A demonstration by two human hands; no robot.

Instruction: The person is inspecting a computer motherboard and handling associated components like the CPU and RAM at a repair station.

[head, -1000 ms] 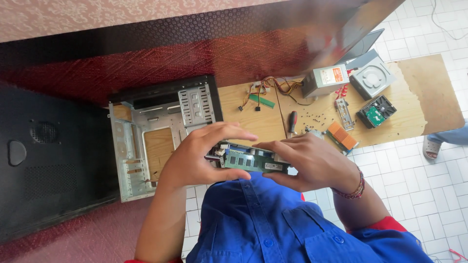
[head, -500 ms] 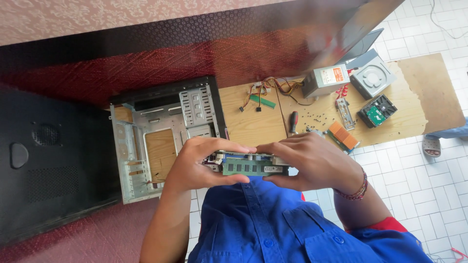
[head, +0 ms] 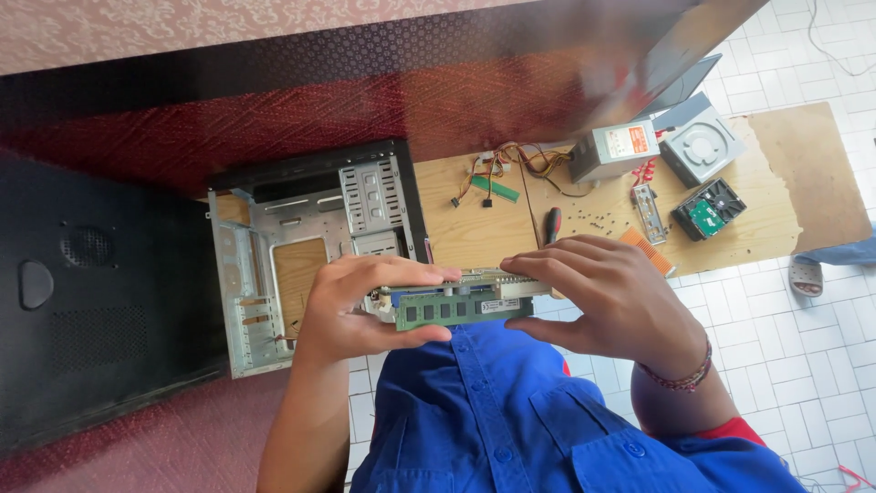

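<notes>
Both hands are raised in front of the blue shirt [head: 511, 420] and are closed on the same assembly. The left hand [head: 351, 306] grips its left end, fingers [head: 401, 271] curled over the top and thumb pressed along the underside. The right hand [head: 607, 297] grips the right end likewise, fingers [head: 538, 265] laid over the top edge and thumb beneath. Between the two sets of fingertips lies a green memory module [head: 461, 310] with a row of dark chips, held roughly level and on edge, touching the underside of a circuit board [head: 474, 281] whose pale connector strip shows just above it; how the two are joined cannot be told. A beaded bracelet [head: 680, 374] sits on the right wrist. Beyond the left fingers, an open metal computer case [head: 292, 246] lies on its side, partly on a wooden board [head: 474, 219]. Beyond the right fingers, well apart on that board, lie a red-handled screwdriver [head: 553, 224], a second green module [head: 495, 189], a bundle of wires [head: 525, 160], a grey power supply [head: 613, 148], an optical drive [head: 701, 146], a hard drive [head: 708, 210] and scattered screws [head: 598, 219]. A sandalled foot [head: 808, 272] shows at the right edge on the tiled floor [head: 785, 329].
</notes>
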